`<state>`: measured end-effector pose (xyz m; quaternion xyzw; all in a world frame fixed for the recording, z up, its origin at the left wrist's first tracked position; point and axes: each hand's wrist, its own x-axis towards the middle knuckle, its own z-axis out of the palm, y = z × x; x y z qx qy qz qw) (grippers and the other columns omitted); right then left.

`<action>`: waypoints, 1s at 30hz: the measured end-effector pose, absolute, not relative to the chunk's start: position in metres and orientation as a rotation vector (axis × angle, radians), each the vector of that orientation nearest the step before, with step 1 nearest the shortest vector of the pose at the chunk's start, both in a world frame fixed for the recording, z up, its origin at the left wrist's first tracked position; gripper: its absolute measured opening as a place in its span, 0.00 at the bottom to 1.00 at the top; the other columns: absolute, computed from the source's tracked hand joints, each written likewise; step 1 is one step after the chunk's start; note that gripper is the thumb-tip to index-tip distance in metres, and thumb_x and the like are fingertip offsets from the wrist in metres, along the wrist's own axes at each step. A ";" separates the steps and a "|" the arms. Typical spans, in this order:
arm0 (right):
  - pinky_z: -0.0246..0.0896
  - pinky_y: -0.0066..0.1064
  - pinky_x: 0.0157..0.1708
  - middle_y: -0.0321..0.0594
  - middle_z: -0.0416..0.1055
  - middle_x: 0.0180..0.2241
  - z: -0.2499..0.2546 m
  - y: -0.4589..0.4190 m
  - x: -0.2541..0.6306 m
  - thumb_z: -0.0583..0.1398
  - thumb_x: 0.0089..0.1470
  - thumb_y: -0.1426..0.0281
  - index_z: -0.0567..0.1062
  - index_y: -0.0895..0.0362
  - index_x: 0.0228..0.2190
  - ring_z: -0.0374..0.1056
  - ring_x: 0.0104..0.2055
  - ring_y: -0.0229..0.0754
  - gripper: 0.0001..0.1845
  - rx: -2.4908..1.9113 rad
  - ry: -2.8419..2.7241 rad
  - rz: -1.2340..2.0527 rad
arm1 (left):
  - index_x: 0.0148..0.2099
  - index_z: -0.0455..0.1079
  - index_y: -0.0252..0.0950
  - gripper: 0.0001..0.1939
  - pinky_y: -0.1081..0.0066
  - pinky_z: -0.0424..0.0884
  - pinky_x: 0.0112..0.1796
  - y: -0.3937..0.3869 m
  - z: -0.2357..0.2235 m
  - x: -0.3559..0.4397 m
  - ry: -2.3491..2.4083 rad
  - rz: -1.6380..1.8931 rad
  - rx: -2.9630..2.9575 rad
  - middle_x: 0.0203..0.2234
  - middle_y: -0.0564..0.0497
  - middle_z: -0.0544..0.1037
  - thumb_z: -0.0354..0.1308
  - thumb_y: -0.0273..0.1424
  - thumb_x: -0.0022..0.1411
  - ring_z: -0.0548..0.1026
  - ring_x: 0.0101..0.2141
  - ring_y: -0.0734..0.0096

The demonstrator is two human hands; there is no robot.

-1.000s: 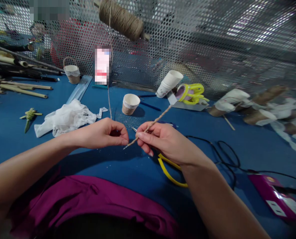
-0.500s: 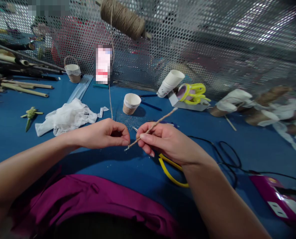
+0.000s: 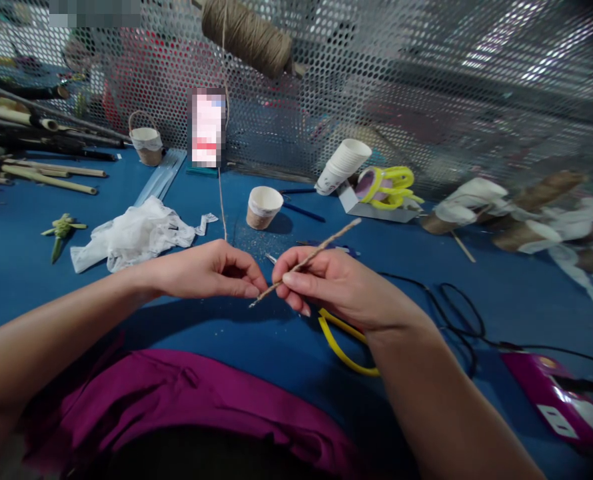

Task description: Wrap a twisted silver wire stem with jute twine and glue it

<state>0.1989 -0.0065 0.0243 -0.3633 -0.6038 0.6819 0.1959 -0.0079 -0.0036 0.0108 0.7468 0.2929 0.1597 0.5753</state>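
Observation:
My right hand [image 3: 331, 287] pinches a thin twine-wrapped stick [image 3: 321, 248] that slants up to the right over the blue table [image 3: 501, 280]. Its lower tip meets the closed fingertips of my left hand [image 3: 211, 270], which pinch the twine strand [image 3: 221, 200] there. That strand runs up to a jute twine spool [image 3: 246, 37] on the mesh wall. Yellow-handled scissors [image 3: 344, 340] lie under my right wrist.
A twine-wrapped paper cup [image 3: 262, 207], stacked white cups [image 3: 341, 165], a yellow tape holder [image 3: 386, 187], crumpled white plastic [image 3: 136, 233], bamboo sticks [image 3: 51, 177], a small basket [image 3: 145, 145], wrapped cups [image 3: 516, 213], and a purple glue gun [image 3: 551, 393] with black cord [image 3: 456, 320] surround me.
The stick's far end has swung slightly rightward and lowered a little; my right hand shifted a bit toward the left hand. Both pinches stay closed.

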 end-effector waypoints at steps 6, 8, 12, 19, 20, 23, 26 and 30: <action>0.57 0.20 0.19 0.34 0.68 0.23 0.025 -0.007 0.197 0.59 0.51 0.71 0.69 0.60 0.29 0.62 0.21 0.28 0.04 -0.998 -1.641 1.945 | 0.34 0.70 0.31 0.07 0.77 0.63 0.31 -0.004 0.009 -0.008 0.663 0.389 1.715 0.27 0.53 0.71 0.54 0.30 0.57 0.66 0.28 0.79; 0.56 0.20 0.18 0.32 0.67 0.20 0.023 -0.007 0.195 0.60 0.49 0.70 0.68 0.59 0.27 0.61 0.20 0.28 0.06 -1.012 -1.625 1.923 | 0.34 0.69 0.31 0.07 0.76 0.63 0.31 -0.004 0.009 -0.009 0.673 0.402 1.726 0.27 0.53 0.71 0.54 0.30 0.57 0.66 0.28 0.79; 0.54 0.20 0.17 0.29 0.64 0.16 0.019 -0.007 0.190 0.63 0.45 0.69 0.67 0.58 0.25 0.59 0.18 0.28 0.10 -1.066 -1.599 1.824 | 0.33 0.69 0.31 0.08 0.77 0.62 0.30 -0.004 0.008 -0.008 0.705 0.400 1.777 0.26 0.54 0.70 0.54 0.32 0.57 0.65 0.28 0.79; 0.56 0.23 0.19 0.30 0.65 0.17 0.018 -0.009 0.186 0.65 0.42 0.71 0.67 0.58 0.27 0.60 0.19 0.30 0.12 -1.153 -1.530 1.718 | 0.33 0.68 0.31 0.09 0.78 0.59 0.27 -0.002 0.008 -0.008 0.769 0.407 1.813 0.23 0.55 0.67 0.53 0.33 0.58 0.61 0.25 0.80; 0.56 0.23 0.19 0.30 0.65 0.17 0.019 -0.009 0.186 0.65 0.41 0.71 0.67 0.58 0.27 0.61 0.19 0.31 0.12 -1.162 -1.531 1.716 | 0.32 0.68 0.31 0.09 0.78 0.59 0.27 -0.002 0.008 -0.008 0.767 0.409 1.809 0.23 0.55 0.67 0.52 0.32 0.58 0.62 0.25 0.80; 0.56 0.24 0.19 0.30 0.66 0.17 0.020 -0.009 0.187 0.65 0.41 0.73 0.66 0.58 0.27 0.61 0.19 0.31 0.12 -1.175 -1.540 1.726 | 0.33 0.68 0.32 0.07 0.78 0.60 0.28 -0.002 0.010 -0.008 0.745 0.419 1.800 0.25 0.55 0.69 0.52 0.30 0.58 0.63 0.26 0.80; 0.57 0.24 0.19 0.30 0.66 0.18 0.021 -0.009 0.188 0.65 0.41 0.73 0.66 0.58 0.28 0.61 0.19 0.31 0.12 -1.164 -1.548 1.748 | 0.33 0.69 0.32 0.07 0.78 0.61 0.29 -0.002 0.011 -0.008 0.728 0.416 1.788 0.26 0.54 0.70 0.53 0.30 0.57 0.64 0.26 0.79; 0.57 0.24 0.19 0.32 0.66 0.20 0.021 -0.009 0.188 0.65 0.41 0.71 0.67 0.59 0.28 0.61 0.20 0.31 0.12 -1.127 -1.544 1.767 | 0.33 0.69 0.31 0.07 0.77 0.60 0.28 -0.003 0.010 -0.008 0.727 0.403 1.756 0.25 0.54 0.70 0.54 0.31 0.57 0.63 0.26 0.79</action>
